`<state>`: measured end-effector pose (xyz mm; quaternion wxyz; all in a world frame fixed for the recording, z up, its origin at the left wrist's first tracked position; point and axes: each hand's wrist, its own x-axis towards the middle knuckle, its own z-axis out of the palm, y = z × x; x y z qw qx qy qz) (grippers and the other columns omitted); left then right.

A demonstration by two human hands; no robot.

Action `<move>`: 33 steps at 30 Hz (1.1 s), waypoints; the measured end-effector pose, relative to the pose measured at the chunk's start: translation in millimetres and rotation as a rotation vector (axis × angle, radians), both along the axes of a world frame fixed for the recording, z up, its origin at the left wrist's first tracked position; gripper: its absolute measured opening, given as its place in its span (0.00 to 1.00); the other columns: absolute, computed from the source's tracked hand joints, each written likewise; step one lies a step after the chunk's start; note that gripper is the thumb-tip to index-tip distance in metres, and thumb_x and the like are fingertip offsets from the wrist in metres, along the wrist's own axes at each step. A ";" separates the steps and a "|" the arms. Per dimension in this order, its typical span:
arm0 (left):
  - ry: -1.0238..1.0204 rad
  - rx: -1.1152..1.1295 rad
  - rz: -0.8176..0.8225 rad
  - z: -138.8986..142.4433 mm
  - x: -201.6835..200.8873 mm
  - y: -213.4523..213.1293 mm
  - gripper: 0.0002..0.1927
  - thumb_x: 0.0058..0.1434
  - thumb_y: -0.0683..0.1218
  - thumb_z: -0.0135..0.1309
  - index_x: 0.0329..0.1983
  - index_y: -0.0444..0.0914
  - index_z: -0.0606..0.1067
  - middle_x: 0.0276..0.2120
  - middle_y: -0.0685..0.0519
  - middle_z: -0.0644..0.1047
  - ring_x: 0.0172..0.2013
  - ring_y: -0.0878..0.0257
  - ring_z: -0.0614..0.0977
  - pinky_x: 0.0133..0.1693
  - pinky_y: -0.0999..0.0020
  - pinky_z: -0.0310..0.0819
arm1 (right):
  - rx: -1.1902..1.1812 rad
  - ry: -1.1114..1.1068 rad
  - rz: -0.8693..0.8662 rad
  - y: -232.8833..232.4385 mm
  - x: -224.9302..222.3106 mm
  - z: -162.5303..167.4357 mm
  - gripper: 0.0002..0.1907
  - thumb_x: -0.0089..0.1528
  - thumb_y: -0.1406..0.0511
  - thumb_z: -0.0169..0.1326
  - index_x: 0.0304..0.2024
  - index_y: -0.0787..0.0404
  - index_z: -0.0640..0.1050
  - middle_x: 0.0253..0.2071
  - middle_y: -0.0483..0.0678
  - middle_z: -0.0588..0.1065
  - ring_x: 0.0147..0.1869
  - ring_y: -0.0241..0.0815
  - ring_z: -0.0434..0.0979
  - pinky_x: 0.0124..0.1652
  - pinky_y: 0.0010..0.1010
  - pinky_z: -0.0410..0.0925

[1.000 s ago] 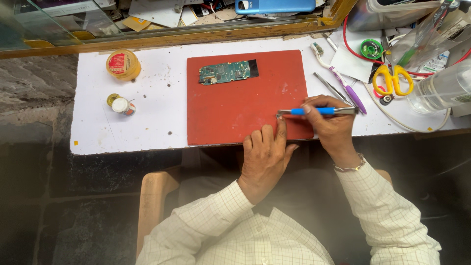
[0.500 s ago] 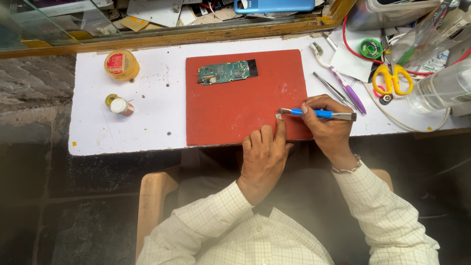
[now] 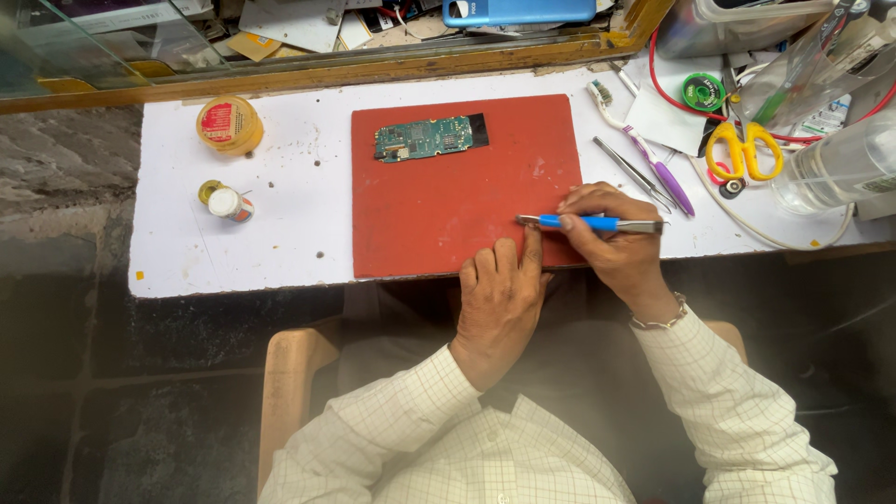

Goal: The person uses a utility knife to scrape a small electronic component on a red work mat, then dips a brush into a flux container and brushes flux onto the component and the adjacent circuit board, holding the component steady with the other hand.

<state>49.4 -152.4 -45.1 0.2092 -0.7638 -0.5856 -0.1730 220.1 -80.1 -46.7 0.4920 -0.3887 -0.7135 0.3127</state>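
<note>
Your right hand (image 3: 611,245) gripped a slim blue-and-silver metal hand tool (image 3: 590,223), lying level with its tip pointing left over the flat red rectangular work mat (image 3: 448,219). Your left hand (image 3: 499,303) rested flat at the mat's near edge, fingertips just beneath the tool's tip. A small green circuit board (image 3: 425,138) lay near the mat's far edge, well apart from both hands, on the white tabletop (image 3: 280,201).
</note>
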 end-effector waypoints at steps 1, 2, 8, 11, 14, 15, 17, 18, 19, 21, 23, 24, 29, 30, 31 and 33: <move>0.003 0.003 0.005 -0.3 0.2 0.2 0.32 0.62 0.61 0.57 0.65 0.39 0.74 0.34 0.55 0.66 0.37 0.62 0.69 0.44 0.66 0.63 | 0.005 -0.001 -0.023 0.2 0.1 0.1 0.02 0.63 0.74 0.59 0.37 0.69 0.79 0.40 0.52 0.79 0.49 0.42 0.80 0.51 0.30 0.72; 0.014 0.013 0.010 -0.6 -0.3 0.1 0.31 0.63 0.60 0.56 0.65 0.39 0.74 0.34 0.55 0.65 0.36 0.62 0.69 0.44 0.66 0.62 | 0.010 -0.001 -0.045 0.5 -0.2 -0.4 0.02 0.64 0.74 0.59 0.37 0.69 0.78 0.40 0.52 0.79 0.49 0.42 0.80 0.51 0.30 0.72; 0.034 0.040 0.032 -1.6 0.0 -0.6 0.27 0.65 0.57 0.54 0.64 0.41 0.74 0.33 0.56 0.65 0.37 0.63 0.69 0.45 0.67 0.63 | -0.027 0.085 -0.023 3.4 1.9 -1.2 0.03 0.65 0.73 0.59 0.38 0.70 0.78 0.41 0.52 0.79 0.51 0.41 0.79 0.53 0.30 0.72; 0.041 0.038 0.031 -2.2 -0.7 -0.3 0.26 0.66 0.55 0.54 0.65 0.41 0.74 0.33 0.56 0.65 0.36 0.63 0.69 0.44 0.67 0.62 | -0.023 0.038 -0.062 3.0 1.8 -2.5 0.03 0.65 0.74 0.59 0.37 0.70 0.77 0.40 0.52 0.79 0.49 0.41 0.79 0.48 0.29 0.71; 0.008 0.016 0.008 -2.8 -0.3 0.6 0.26 0.66 0.55 0.54 0.65 0.40 0.74 0.33 0.56 0.65 0.37 0.62 0.69 0.43 0.67 0.63 | 0.020 0.023 -0.144 1.0 1.5 -5.4 0.04 0.67 0.73 0.58 0.38 0.71 0.77 0.40 0.52 0.79 0.48 0.40 0.79 0.46 0.28 0.71; -0.008 0.007 -0.003 -3.1 -1.3 0.6 0.27 0.65 0.55 0.55 0.65 0.40 0.74 0.33 0.55 0.65 0.37 0.62 0.69 0.43 0.66 0.63 | 0.046 0.023 -0.163 0.2 1.3 -6.5 0.04 0.68 0.73 0.58 0.39 0.71 0.78 0.39 0.52 0.79 0.48 0.40 0.79 0.47 0.28 0.71; -0.081 -0.035 -0.047 -3.1 -2.3 1.1 0.30 0.63 0.56 0.56 0.65 0.38 0.74 0.34 0.54 0.66 0.36 0.61 0.69 0.42 0.65 0.64 | -0.098 0.204 -0.118 -0.1 2.0 -8.5 0.04 0.68 0.71 0.58 0.43 0.69 0.78 0.41 0.50 0.79 0.43 0.36 0.78 0.44 0.25 0.72; -0.138 -0.065 -0.080 -3.1 -3.6 2.1 0.31 0.62 0.56 0.57 0.65 0.37 0.74 0.35 0.53 0.66 0.37 0.60 0.69 0.42 0.64 0.64 | -0.169 0.294 -0.097 0.3 3.0 -9.2 0.06 0.68 0.70 0.58 0.45 0.68 0.78 0.41 0.49 0.79 0.40 0.34 0.78 0.42 0.24 0.73; -0.194 -0.096 -0.112 -3.0 -5.5 2.7 0.33 0.60 0.57 0.58 0.65 0.36 0.73 0.35 0.53 0.66 0.37 0.59 0.69 0.41 0.64 0.64 | -0.171 0.289 -0.096 0.7 3.6 -10.0 0.06 0.68 0.69 0.57 0.45 0.68 0.78 0.41 0.48 0.79 0.40 0.33 0.78 0.42 0.23 0.73; -0.238 -0.123 -0.153 -2.4 -8.5 5.2 0.33 0.60 0.57 0.60 0.65 0.35 0.73 0.36 0.52 0.67 0.37 0.59 0.69 0.40 0.64 0.64 | -0.173 0.280 -0.090 2.5 5.5 -10.7 0.08 0.69 0.68 0.57 0.47 0.69 0.79 0.42 0.48 0.79 0.40 0.33 0.79 0.41 0.22 0.73; -0.280 -0.156 -0.189 -1.5 -11.9 7.9 0.34 0.60 0.57 0.60 0.65 0.35 0.72 0.36 0.52 0.67 0.37 0.58 0.69 0.39 0.63 0.64 | -0.198 0.245 -0.102 4.2 7.3 -10.6 0.08 0.71 0.68 0.57 0.47 0.70 0.80 0.40 0.49 0.79 0.41 0.34 0.79 0.42 0.23 0.73; -0.300 -0.178 -0.204 -0.8 -12.8 9.5 0.33 0.60 0.57 0.60 0.65 0.35 0.72 0.36 0.51 0.67 0.37 0.58 0.69 0.39 0.62 0.64 | -0.211 0.227 -0.109 4.8 8.5 -10.0 0.08 0.71 0.69 0.58 0.47 0.70 0.81 0.39 0.49 0.80 0.41 0.34 0.79 0.43 0.23 0.73; -0.615 -0.262 -0.300 4.4 -27.5 17.0 0.25 0.61 0.52 0.61 0.58 0.36 0.76 0.37 0.47 0.73 0.37 0.52 0.75 0.38 0.57 0.68 | -0.272 0.067 -0.134 4.3 14.9 -4.0 0.08 0.65 0.72 0.61 0.46 0.69 0.81 0.39 0.51 0.80 0.39 0.33 0.77 0.40 0.24 0.70; -0.723 -0.272 -0.324 6.2 -32.7 21.5 0.20 0.62 0.50 0.60 0.54 0.37 0.77 0.38 0.47 0.75 0.39 0.51 0.77 0.40 0.57 0.70 | -0.291 -0.025 -0.169 4.0 16.6 -2.5 0.08 0.64 0.72 0.62 0.46 0.69 0.82 0.38 0.52 0.80 0.37 0.34 0.76 0.37 0.25 0.69; -0.832 -0.282 -0.346 8.2 -37.0 25.5 0.15 0.64 0.48 0.60 0.50 0.37 0.78 0.39 0.47 0.77 0.40 0.50 0.79 0.42 0.56 0.73 | -0.288 0.026 -0.126 4.2 17.0 -1.6 0.08 0.63 0.72 0.61 0.45 0.68 0.82 0.39 0.51 0.80 0.39 0.33 0.77 0.40 0.24 0.71; -0.912 -0.479 -0.209 13.2 -41.7 40.9 0.11 0.59 0.47 0.61 0.41 0.36 0.78 0.32 0.46 0.79 0.35 0.51 0.81 0.37 0.56 0.74 | -0.281 0.128 -0.040 5.0 18.0 0.1 0.08 0.62 0.72 0.60 0.44 0.67 0.80 0.43 0.48 0.81 0.42 0.33 0.81 0.45 0.23 0.74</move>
